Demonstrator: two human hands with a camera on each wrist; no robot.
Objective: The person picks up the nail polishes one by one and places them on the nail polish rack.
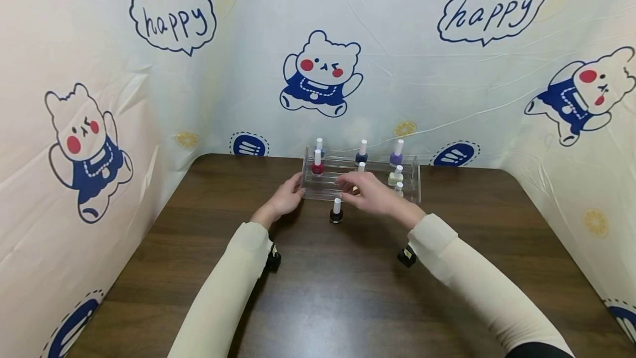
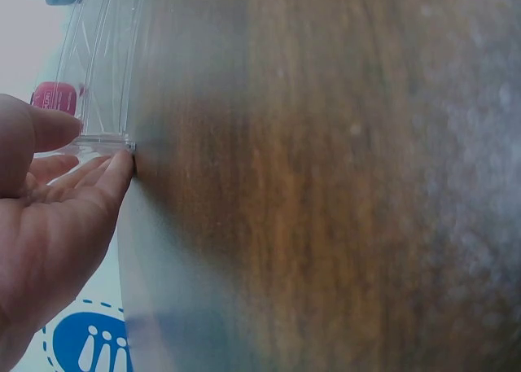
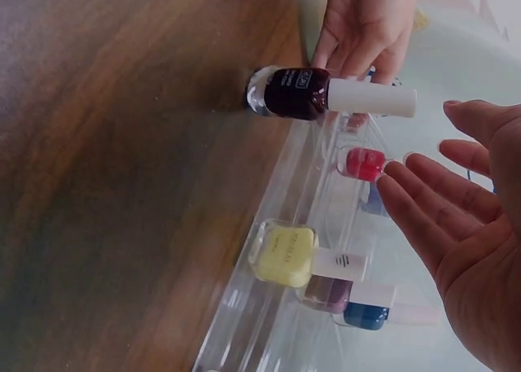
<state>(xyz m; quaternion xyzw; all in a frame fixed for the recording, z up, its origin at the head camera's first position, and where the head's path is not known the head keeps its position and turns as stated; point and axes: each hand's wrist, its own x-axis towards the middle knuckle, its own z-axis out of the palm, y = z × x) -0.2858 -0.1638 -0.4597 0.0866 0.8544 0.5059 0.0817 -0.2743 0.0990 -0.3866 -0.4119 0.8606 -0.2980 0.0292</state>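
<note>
My left hand (image 1: 284,199) holds the left end of a clear acrylic stepped rack (image 1: 323,187); in the left wrist view the thumb and fingers lie on either side of its end wall. My right hand (image 1: 370,192) hovers over the front of the rack, fingers loosely bent with nothing between them. A dark nail polish bottle (image 1: 336,215) with a white cap stands upright on the table in front of the rack. In the right wrist view its cap is near my right thumb. A yellow polish bottle (image 3: 285,254) sits on the rack's front step.
Other white-capped polish bottles stand on the rack: red (image 1: 317,168), navy (image 1: 361,157), purple (image 1: 396,158) and pale green (image 1: 395,178). The brown wooden table (image 1: 318,291) runs back to a printed cloth (image 1: 422,82) hanging behind and at both sides.
</note>
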